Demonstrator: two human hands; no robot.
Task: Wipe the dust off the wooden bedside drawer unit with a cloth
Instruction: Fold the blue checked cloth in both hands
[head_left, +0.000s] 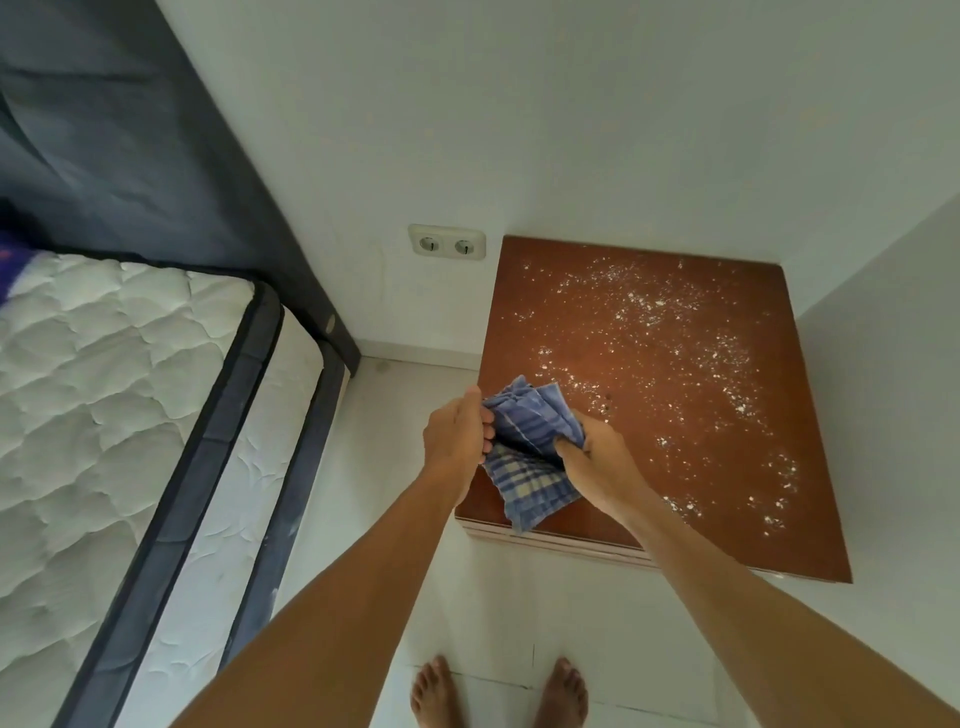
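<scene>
The wooden bedside drawer unit (649, 395) stands in the corner, its brown top sprinkled with white dust (691, 358) across the middle and right. A blue checked cloth (530, 457) is bunched above the unit's front left part. My left hand (454, 434) grips the cloth's left side. My right hand (597, 457) grips its right side, over the top's front area. A loose end of the cloth hangs down near the front edge.
A bed with a white quilted mattress (104, 415) and dark frame fills the left side. A double wall socket (447, 241) sits left of the unit. White walls close in behind and to the right. My bare feet (498, 691) stand on white floor.
</scene>
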